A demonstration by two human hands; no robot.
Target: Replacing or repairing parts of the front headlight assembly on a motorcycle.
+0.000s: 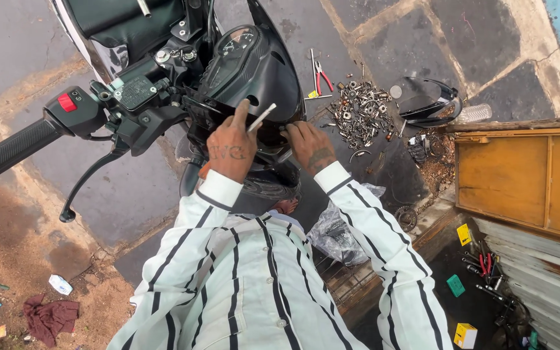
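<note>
I stand over a black motorcycle's front cowl [254, 71], which has the speedometer [236, 40] on top. My left hand [229, 148] is closed around a slim tool [260, 118] with a pale shaft and an orange end by the wrist. The shaft's tip points at the cowl's lower edge. My right hand [309, 146] rests on that same edge, its fingers pressed against the black plastic beside the tool tip. Whether they hold a small part I cannot tell. Both sleeves are white with dark stripes.
The handlebar grip [8, 152], red switch [67, 102] and brake lever [89, 178] stick out left. A pile of bolts and nuts [361, 113], red-handled pliers [322, 76] and a black visor part [429, 100] lie on the paving. A yellow wooden box [520, 175] and loose tools [487, 272] are right.
</note>
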